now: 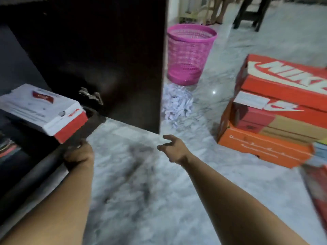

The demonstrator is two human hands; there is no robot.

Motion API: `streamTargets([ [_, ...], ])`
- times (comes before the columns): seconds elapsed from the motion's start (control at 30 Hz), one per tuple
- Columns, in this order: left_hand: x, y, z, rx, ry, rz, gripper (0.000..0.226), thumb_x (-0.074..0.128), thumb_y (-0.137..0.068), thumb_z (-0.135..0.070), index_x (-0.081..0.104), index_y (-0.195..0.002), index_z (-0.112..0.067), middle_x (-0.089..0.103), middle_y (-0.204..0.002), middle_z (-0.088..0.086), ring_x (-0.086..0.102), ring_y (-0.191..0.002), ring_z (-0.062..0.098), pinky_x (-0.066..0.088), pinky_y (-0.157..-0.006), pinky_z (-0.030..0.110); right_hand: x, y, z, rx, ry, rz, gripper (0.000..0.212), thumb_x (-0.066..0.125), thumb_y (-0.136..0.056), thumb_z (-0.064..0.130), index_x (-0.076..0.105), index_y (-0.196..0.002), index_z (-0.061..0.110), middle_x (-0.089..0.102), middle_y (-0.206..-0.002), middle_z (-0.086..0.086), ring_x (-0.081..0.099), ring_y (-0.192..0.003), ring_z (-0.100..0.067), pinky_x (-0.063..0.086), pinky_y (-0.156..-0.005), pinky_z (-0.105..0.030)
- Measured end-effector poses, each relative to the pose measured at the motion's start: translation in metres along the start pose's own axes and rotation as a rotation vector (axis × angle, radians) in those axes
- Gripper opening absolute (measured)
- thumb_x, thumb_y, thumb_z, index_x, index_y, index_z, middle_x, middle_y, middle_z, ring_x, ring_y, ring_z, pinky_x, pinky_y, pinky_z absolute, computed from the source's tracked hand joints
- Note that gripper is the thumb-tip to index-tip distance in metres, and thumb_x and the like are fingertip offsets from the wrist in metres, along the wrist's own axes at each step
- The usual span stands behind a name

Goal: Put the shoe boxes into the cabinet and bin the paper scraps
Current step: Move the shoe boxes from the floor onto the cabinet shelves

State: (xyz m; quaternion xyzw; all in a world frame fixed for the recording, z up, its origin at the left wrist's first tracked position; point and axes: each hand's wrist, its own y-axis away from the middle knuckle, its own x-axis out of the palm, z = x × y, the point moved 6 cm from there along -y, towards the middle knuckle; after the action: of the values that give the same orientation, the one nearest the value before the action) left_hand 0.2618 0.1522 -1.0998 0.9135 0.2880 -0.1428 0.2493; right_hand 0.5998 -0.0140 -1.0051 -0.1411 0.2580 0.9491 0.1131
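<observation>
Right hand (172,147) empty, fingers loosely spread. Stacked shoe boxes (276,110) lie to its right, long axes running away rightward. Left hand (77,152) farther off, apparently gripping the cabinet edge (44,167); blurred.

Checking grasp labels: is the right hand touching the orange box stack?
Apart. The head view shows the right hand open in mid-air, with bare marble floor plainly visible between its fingers and the orange box stack.

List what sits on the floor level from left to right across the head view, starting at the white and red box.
white and red shoe box → left hand → right hand → paper scraps → pink bin → stack of orange shoe boxes
</observation>
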Motion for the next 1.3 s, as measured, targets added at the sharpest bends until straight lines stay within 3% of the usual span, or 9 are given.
streamTargets([
  [0.13, 0.064, 0.143, 0.024, 0.015, -0.189, 0.293, 0.041, 0.06, -0.082, -0.043, 0.063, -0.1, -0.007, 0.067, -0.11, 0.022, 0.065, -0.103, 0.045, 0.055, -0.095, 0.054, -0.115, 0.04, -0.062, 0.042, 0.175, -0.192, 0.05, 0.073, -0.09, 0.026, 0.06, -0.137, 0.014, 0.07, -0.122, -0.014, 0.069, -0.103, -0.026, 0.055, -0.094, -0.034],
  [0.33, 0.139, 0.414, 0.013, 0.163, -0.412, 0.996, 0.015, 0.065, -0.097, -0.024, 0.061, -0.095, -0.01, 0.056, -0.108, 0.008, 0.055, -0.1, 0.03, 0.053, -0.093, 0.048, -0.305, 0.15, -0.148, 0.125, 0.161, -0.629, 0.004, 0.064, -0.094, 0.011, 0.067, -0.094, 0.013, 0.066, -0.08, -0.001, 0.058, -0.069, -0.013, 0.042, -0.068, -0.022],
  [0.47, 0.17, 0.551, 0.025, 0.284, -0.519, 1.192, 0.012, 0.064, -0.095, -0.027, 0.062, -0.088, -0.017, 0.062, -0.099, 0.01, 0.06, -0.098, 0.032, 0.054, -0.095, 0.048, -0.408, 0.232, -0.23, 0.312, 0.167, -0.927, 0.028, 0.062, -0.084, 0.037, 0.072, -0.097, 0.015, 0.074, -0.096, -0.009, 0.069, -0.096, -0.03, 0.052, -0.083, -0.034],
  [0.6, 0.2, 0.651, 0.068, 0.299, -0.589, 1.369, 0.029, 0.065, -0.095, -0.032, 0.063, -0.118, -0.015, 0.061, -0.092, 0.002, 0.059, -0.091, 0.023, 0.056, -0.092, 0.043, -0.459, 0.305, -0.306, 0.597, 0.174, -1.05, 0.061, 0.058, -0.073, 0.064, 0.063, -0.122, 0.027, 0.067, -0.125, -0.011, 0.061, -0.118, -0.037, 0.05, -0.102, -0.048],
  [0.7, 0.211, 0.703, 0.106, 0.255, -0.664, 1.5, 0.05, 0.066, -0.094, -0.037, 0.053, -0.138, -0.02, 0.062, -0.117, 0.002, 0.06, -0.104, 0.02, 0.056, -0.087, 0.037, -0.467, 0.329, -0.348, 0.703, 0.266, -0.919, 0.092, 0.055, -0.073, 0.087, 0.046, -0.141, 0.027, 0.06, -0.136, -0.006, 0.056, -0.127, -0.036, 0.042, -0.105, -0.052],
  [0.8, 0.215, 0.732, 0.138, 0.2, -0.747, 1.569, 0.069, 0.066, -0.093, -0.043, 0.039, -0.153, -0.023, 0.058, -0.127, 0.001, 0.058, -0.115, 0.021, 0.055, -0.089, 0.037, -0.468, 0.332, -0.363, 0.628, 0.233, -0.789, 0.085, 0.073, -0.076, 0.071, 0.051, -0.139, 0.019, 0.067, -0.128, -0.004, 0.065, -0.108, -0.027, 0.047, -0.093, -0.04],
  [1.03, 0.215, 0.733, 0.167, 0.07, -0.779, 1.571, 0.036, 0.062, -0.094, -0.048, 0.058, -0.125, -0.03, 0.068, -0.114, -0.009, 0.062, -0.1, 0.012, 0.053, -0.084, 0.033, -0.448, 0.3, -0.38, 0.456, -0.037, -0.607, 0.056, 0.095, -0.063, 0.046, 0.067, -0.109, 0.028, 0.077, -0.104, 0.008, 0.075, -0.092, -0.011, 0.058, -0.096, -0.038],
  [1.13, 0.213, 0.717, 0.167, 0.023, -0.686, 1.512, 0.042, 0.069, -0.085, -0.05, 0.06, -0.12, -0.03, 0.071, -0.117, -0.006, 0.067, -0.106, 0.019, 0.054, -0.098, 0.045, -0.435, 0.289, -0.377, 0.447, -0.142, -0.525, 0.067, 0.096, -0.056, 0.047, 0.071, -0.115, 0.028, 0.08, -0.101, 0.007, 0.078, -0.09, -0.016, 0.06, -0.093, -0.044],
  [1.3, 0.182, 0.662, 0.159, -0.075, -0.609, 1.349, 0.062, 0.077, -0.067, -0.062, 0.065, -0.114, -0.022, 0.073, -0.111, 0.002, 0.068, -0.098, 0.023, 0.056, -0.078, 0.038, -0.398, 0.273, -0.343, 0.425, -0.206, -0.367, 0.056, 0.089, -0.076, 0.027, 0.066, -0.126, 0.032, 0.081, -0.101, 0.001, 0.079, -0.089, -0.025, 0.062, -0.077, -0.038],
])
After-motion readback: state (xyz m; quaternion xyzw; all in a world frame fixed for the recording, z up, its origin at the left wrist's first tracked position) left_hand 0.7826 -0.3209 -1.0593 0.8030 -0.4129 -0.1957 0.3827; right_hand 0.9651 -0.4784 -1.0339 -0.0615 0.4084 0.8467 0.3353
